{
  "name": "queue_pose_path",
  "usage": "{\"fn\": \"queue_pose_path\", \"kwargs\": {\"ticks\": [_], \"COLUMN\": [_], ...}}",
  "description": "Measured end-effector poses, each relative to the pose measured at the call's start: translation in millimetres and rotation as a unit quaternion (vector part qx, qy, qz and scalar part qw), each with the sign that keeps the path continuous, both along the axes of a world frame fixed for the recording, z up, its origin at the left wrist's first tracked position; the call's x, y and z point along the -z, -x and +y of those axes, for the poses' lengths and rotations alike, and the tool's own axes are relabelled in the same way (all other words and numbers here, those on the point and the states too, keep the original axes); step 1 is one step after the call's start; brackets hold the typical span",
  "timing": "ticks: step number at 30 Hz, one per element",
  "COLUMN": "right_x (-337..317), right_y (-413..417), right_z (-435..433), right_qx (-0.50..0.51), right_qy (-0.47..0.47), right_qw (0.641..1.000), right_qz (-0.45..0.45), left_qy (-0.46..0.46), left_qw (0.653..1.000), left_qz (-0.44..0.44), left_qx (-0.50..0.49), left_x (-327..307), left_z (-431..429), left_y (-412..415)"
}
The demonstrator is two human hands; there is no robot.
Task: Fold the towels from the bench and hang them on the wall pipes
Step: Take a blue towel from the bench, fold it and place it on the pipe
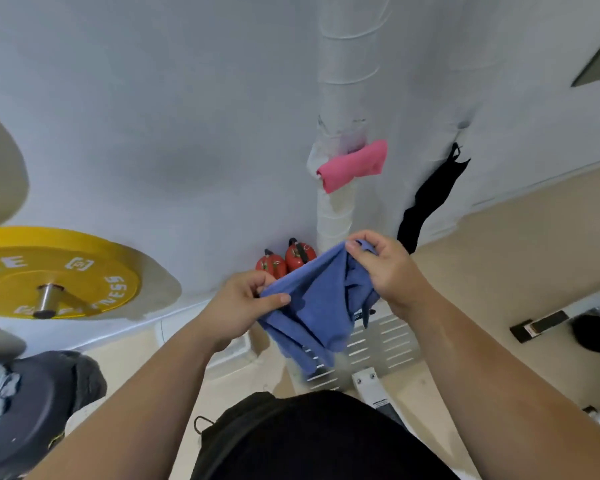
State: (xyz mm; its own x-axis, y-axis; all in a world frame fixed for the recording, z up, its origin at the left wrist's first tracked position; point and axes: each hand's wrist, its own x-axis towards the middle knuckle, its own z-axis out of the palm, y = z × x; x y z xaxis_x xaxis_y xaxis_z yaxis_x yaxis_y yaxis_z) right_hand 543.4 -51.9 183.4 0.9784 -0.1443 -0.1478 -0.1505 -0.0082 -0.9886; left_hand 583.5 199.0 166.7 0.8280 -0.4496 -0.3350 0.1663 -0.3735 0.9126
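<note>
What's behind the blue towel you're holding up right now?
Behind the blue towel held by the left hand and right hand: two red kettlebells by the wall and a slotted white plate. The towel hides their remaining parts.

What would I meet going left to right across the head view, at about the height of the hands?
Yellow weight plate → left hand → blue towel, pinched by both hands → right hand. The red kettlebells and the black cloth on the wall overlap these, so I leave them out.
</note>
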Motion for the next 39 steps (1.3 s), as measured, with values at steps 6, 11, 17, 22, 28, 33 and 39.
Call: {"fn": "queue_pose_path", "kwargs": {"ticks": [6, 11, 17, 22, 28, 33, 39], "right_x": [27.8, 19.4, 12.4, 18.1, 24.8, 24.9, 12.7], "right_y": [-29.5, -25.4, -10.1, -12.9, -12.1, -11.3, -2.3], "right_z": [-82.3, -69.7, -21.9, -40.0, -69.7, -73.7, -51.1], "right_qx": [0.210, 0.033, -0.231, -0.171, 0.010, 0.070, 0.135], "right_qy": [0.100, 0.249, 0.151, 0.173, 0.135, 0.093, 0.059], "right_qw": [0.972, 0.966, 0.961, 0.970, 0.991, 0.992, 0.988], "right_qz": [0.033, 0.064, 0.004, -0.020, 0.021, 0.054, 0.046], "left_qy": [-0.027, -0.079, -0.106, -0.118, -0.076, -0.038, 0.031], "left_qw": [0.998, 0.992, 0.978, 0.985, 0.994, 0.993, 0.984], "left_qz": [0.003, -0.078, -0.168, -0.118, -0.051, -0.053, -0.037], "left_qx": [-0.062, -0.061, 0.066, 0.039, -0.058, -0.095, -0.170], "left_x": [2.1, -9.6, -37.5, -37.0, -27.1, -30.4, -39.8], "left_z": [-6.2, -37.6, -80.6, -82.0, -66.1, -86.8, -121.1], "left_y": [4.4, -0.3, -5.4, -9.0, -4.1, 4.7, 7.6]}}
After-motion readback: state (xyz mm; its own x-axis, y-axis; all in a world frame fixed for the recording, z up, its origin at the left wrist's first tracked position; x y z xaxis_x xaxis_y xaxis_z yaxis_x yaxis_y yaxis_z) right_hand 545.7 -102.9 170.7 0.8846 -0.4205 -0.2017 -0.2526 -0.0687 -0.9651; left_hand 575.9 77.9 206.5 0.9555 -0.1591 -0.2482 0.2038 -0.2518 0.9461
